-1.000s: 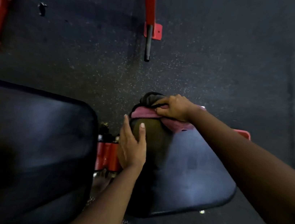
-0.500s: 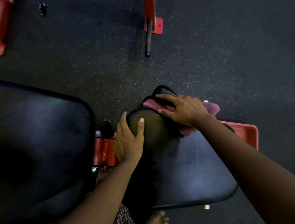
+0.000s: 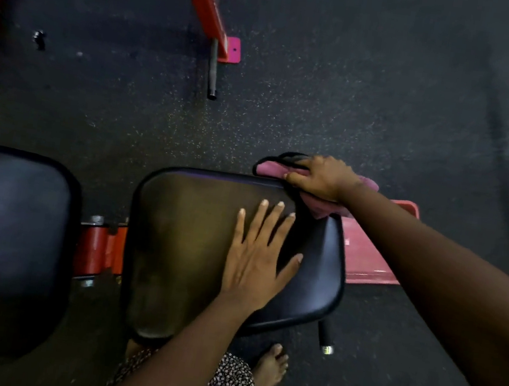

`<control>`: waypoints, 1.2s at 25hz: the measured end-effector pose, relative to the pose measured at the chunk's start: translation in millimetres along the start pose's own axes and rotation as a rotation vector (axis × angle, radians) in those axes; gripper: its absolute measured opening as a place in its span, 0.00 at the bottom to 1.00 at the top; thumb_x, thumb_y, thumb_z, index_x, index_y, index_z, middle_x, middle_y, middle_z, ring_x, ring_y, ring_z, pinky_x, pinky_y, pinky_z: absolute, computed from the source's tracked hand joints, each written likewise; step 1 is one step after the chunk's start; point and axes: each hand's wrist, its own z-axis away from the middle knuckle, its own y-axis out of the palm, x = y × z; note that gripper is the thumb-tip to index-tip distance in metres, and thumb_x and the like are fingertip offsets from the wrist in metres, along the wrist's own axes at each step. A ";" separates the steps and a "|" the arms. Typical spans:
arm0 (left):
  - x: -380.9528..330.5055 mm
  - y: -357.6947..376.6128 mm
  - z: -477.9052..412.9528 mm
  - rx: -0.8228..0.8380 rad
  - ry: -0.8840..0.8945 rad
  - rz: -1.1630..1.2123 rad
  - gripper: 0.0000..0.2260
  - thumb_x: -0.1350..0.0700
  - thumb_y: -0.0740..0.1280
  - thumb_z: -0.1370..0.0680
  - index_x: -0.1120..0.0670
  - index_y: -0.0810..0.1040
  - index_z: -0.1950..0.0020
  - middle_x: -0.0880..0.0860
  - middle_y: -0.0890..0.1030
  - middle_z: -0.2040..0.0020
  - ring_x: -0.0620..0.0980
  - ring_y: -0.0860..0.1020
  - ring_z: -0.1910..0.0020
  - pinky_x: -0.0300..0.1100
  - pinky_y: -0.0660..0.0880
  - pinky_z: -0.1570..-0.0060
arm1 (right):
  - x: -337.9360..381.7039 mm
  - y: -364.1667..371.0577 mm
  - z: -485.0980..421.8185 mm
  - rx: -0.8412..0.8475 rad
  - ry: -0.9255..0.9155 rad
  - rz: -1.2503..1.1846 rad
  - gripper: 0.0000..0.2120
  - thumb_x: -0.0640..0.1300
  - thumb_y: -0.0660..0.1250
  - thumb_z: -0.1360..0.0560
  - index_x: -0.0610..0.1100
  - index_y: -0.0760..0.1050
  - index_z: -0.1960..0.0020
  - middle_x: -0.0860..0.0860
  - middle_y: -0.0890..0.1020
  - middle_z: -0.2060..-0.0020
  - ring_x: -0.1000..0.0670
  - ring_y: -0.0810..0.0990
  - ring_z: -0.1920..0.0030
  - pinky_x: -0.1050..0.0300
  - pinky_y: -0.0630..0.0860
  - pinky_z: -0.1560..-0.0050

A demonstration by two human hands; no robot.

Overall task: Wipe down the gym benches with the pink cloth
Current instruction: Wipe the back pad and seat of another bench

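Right hand (image 3: 320, 177) grips the soft, limp pink cloth (image 3: 269, 169) by its bunched middle; left hand (image 3: 257, 258) lies spread flat on the bench pad (image 3: 182, 231).

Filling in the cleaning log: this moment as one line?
cloth at far corner of pad | right hand: grips cloth | left hand: flat on pad | other pad: no hand on it

I log: bench pad (image 3: 182, 231) under my left hand (image 3: 257, 258), smooth glossy black upholstery; pink cloth (image 3: 269, 169) in my right hand (image 3: 320, 177), matt fabric; frame (image 3: 365, 257) beside it, glossy red-painted metal; floor (image 3: 324, 104), speckled matt.
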 end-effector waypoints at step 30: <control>-54.6 -130.0 160.3 0.533 -0.264 0.429 0.18 0.57 0.64 0.22 0.59 0.72 0.34 0.59 0.71 0.33 0.53 0.68 0.31 0.36 0.58 0.33 | -50.1 126.2 398.3 -0.207 0.362 -0.741 0.22 0.50 0.68 0.27 0.62 0.70 0.34 0.43 0.76 0.40 0.42 0.75 0.39 0.54 0.71 0.42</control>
